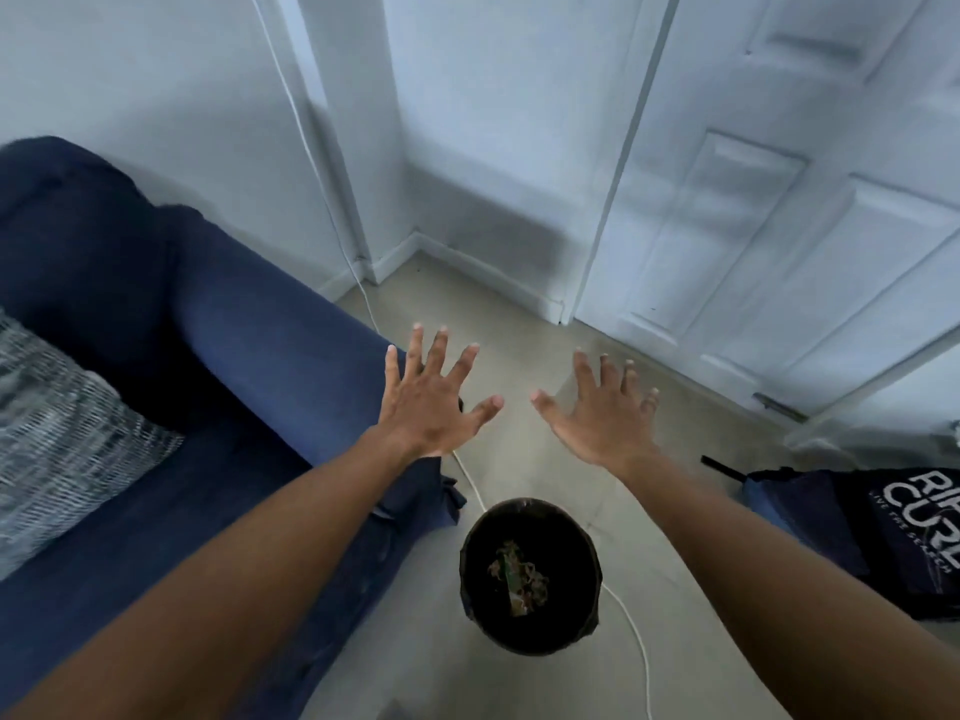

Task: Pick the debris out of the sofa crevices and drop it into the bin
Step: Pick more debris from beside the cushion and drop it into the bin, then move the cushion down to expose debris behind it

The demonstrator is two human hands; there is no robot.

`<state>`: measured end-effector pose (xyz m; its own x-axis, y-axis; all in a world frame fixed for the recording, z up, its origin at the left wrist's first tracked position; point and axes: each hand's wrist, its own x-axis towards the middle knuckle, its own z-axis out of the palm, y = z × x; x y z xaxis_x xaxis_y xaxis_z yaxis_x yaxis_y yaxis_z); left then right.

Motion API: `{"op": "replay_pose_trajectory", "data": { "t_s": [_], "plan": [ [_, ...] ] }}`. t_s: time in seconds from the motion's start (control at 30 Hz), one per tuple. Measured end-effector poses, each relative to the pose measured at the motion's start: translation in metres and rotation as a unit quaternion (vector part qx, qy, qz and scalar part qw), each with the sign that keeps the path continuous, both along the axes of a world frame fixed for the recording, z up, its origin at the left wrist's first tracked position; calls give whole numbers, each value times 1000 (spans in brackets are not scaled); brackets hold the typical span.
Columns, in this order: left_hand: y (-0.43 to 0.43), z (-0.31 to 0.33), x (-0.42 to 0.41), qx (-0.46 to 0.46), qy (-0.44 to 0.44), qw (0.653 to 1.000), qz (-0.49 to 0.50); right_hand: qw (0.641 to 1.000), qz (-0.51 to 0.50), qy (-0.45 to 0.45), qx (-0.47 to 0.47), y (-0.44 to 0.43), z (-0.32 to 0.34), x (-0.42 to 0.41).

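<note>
A dark blue sofa point(218, 356) fills the left side, its armrest running toward the middle. On the floor beside the armrest stands a round black bin point(470, 569) with a clump of debris point(519, 574) at its bottom. My left hand point(431, 402) hovers palm down over the end of the armrest, fingers spread, holding nothing. My right hand point(602, 407) is held out level with it over the bare floor beyond the bin, fingers apart and empty. Both arms reach forward past the bin.
A grey woven cushion point(57, 433) lies on the sofa seat at far left. A white cable point(631, 631) trails across the floor past the bin. A dark bag point(893, 537) with white lettering sits at right. White doors point(753, 226) and walls close the back.
</note>
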<state>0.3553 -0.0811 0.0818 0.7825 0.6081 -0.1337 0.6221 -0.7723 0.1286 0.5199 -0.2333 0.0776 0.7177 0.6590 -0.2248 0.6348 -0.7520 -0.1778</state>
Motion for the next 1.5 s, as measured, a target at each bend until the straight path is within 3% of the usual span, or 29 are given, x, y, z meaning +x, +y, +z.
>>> {"op": "replay_pose_trajectory", "data": {
  "t_s": [0.3, 0.7, 1.2, 1.5],
  "plan": [
    [66, 122, -74, 52, -34, 995, 82, 993, 95, -47, 50, 99, 112, -42],
    [127, 239, -271, 121, -51, 950, 283, 954, 275, -43, 113, 239, 225, -196],
    [93, 260, -482, 128, -54, 868, 477, 879, 461, -26, 124, 314, 260, -384],
    [106, 217, -526, 100, -79, 855, 503, 871, 479, 4, 106, 344, 217, -428]
  ]
}}
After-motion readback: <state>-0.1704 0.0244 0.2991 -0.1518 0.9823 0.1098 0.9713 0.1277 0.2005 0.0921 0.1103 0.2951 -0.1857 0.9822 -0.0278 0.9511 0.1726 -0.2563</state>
